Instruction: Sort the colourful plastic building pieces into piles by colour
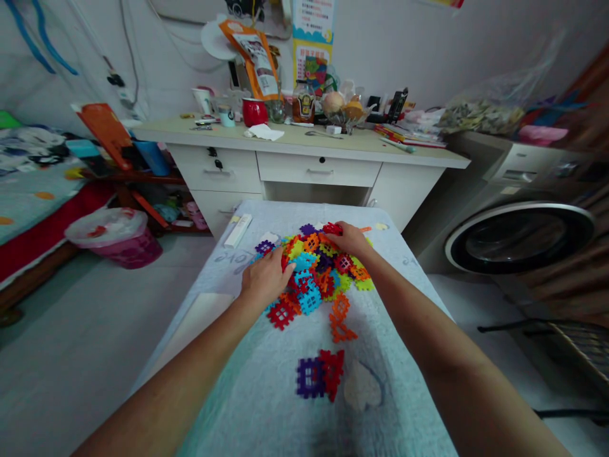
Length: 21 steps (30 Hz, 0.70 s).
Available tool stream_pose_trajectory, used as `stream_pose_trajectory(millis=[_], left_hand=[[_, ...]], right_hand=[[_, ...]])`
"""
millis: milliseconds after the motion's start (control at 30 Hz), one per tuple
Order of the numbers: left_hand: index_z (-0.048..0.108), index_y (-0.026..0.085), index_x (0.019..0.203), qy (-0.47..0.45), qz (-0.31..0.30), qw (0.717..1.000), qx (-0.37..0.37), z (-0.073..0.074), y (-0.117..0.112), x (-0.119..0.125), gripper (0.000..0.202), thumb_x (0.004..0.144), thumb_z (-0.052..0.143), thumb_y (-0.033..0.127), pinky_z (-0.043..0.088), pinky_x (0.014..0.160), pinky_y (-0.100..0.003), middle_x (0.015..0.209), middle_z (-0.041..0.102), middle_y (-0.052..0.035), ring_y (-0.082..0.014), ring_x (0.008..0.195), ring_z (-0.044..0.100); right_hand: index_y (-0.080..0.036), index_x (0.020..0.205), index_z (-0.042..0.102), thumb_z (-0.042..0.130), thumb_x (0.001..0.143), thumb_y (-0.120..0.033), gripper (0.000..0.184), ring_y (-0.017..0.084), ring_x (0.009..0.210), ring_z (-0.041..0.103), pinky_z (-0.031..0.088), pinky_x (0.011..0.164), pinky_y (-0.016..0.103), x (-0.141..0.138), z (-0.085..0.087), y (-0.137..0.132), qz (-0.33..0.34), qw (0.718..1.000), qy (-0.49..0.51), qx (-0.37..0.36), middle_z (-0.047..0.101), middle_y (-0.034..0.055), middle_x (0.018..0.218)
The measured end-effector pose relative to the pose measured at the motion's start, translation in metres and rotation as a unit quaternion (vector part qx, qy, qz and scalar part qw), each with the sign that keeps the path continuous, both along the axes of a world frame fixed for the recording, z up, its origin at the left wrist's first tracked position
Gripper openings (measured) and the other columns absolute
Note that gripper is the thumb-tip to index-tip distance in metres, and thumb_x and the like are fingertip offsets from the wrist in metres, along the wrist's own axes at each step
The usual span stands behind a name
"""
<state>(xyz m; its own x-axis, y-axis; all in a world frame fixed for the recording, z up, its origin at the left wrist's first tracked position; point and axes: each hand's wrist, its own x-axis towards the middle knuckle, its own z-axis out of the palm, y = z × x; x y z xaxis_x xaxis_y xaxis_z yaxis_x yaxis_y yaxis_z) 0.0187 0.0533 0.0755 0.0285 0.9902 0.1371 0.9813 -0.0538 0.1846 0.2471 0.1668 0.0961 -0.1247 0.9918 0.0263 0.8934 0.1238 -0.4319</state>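
Pile point(325, 261) of notched, windowed plastic pieces, multicoloured and loosely heaped, centre of frame. Orange pieces point(340, 308) lie just below its right half. Lower centre: a purple square point(311, 379), flat, with a red piece point(335, 364) at its right edge.

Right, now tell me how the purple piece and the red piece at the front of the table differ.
Shape: the purple piece is square, while the red piece tapers to a point towards the viewer.
Place: the purple piece is on the picture's left, the red piece on its right.
Both have notched edges and lie apart from the heap.
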Motion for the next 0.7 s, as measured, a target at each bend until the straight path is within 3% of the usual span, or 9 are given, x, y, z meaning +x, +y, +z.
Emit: stream_pose_trajectory(millis=[133,233,333,467,700], left_hand=[[0.051,0.019,0.132,0.002,-0.032,0.998,0.051,-0.015,-0.007,-0.016,0.053,0.089,0.045,0.051,0.042,0.097,-0.045,0.129,0.056,-0.0143,-0.0323,0.114,0.054],[0.043,0.024,0.140,-0.028,-0.013,0.997,0.064,-0.030,-0.011,-0.028,0.077,0.074,0.062,0.060,0.035,0.104,-0.052,0.150,0.034,-0.0146,-0.0384,0.130,0.038],[0.027,0.022,0.149,-0.075,-0.008,0.997,0.011,-0.042,-0.014,-0.035,0.103,0.064,0.068,0.065,0.028,0.110,-0.056,0.153,0.024,-0.0185,-0.0405,0.139,0.028],[0.013,0.023,0.153,-0.109,-0.026,0.994,-0.017,-0.054,-0.013,-0.029,0.119,0.059,0.072,0.065,0.027,0.111,-0.057,0.155,0.020,-0.0187,-0.0420,0.143,0.021],[0.018,0.022,0.151,-0.105,-0.021,0.992,0.066,-0.058,0.001,-0.002,0.109,0.065,0.069,0.064,0.029,0.109,-0.057,0.152,0.030,-0.0162,-0.0395,0.140,0.025]], right_hand=[[-0.020,0.135,0.053,0.074,0.075,-0.047,0.069,0.026,0.116,0.059,0.043,0.099,0.036,0.003,-0.005,0.010,0.080,0.992,0.098,-0.008,0.059,0.0122,0.133],[-0.020,0.141,0.047,0.075,0.072,-0.052,0.081,0.026,0.122,0.055,0.042,0.103,0.038,0.011,-0.008,0.022,0.107,0.977,0.184,-0.030,0.049,0.0139,0.144],[-0.016,0.135,0.053,0.064,0.080,-0.060,0.072,0.028,0.126,0.052,0.039,0.106,0.040,0.018,-0.015,0.038,0.068,0.980,0.185,-0.024,0.053,0.0159,0.141],[-0.011,0.132,0.056,0.048,0.090,-0.061,0.066,0.030,0.126,0.053,0.038,0.106,0.040,0.020,-0.030,0.051,0.002,0.991,0.121,-0.061,0.057,0.0181,0.136],[-0.015,0.127,0.061,0.049,0.090,-0.059,0.060,0.026,0.118,0.059,0.041,0.104,0.036,0.011,-0.036,0.038,0.064,0.976,0.164,-0.131,0.063,0.0109,0.130]])
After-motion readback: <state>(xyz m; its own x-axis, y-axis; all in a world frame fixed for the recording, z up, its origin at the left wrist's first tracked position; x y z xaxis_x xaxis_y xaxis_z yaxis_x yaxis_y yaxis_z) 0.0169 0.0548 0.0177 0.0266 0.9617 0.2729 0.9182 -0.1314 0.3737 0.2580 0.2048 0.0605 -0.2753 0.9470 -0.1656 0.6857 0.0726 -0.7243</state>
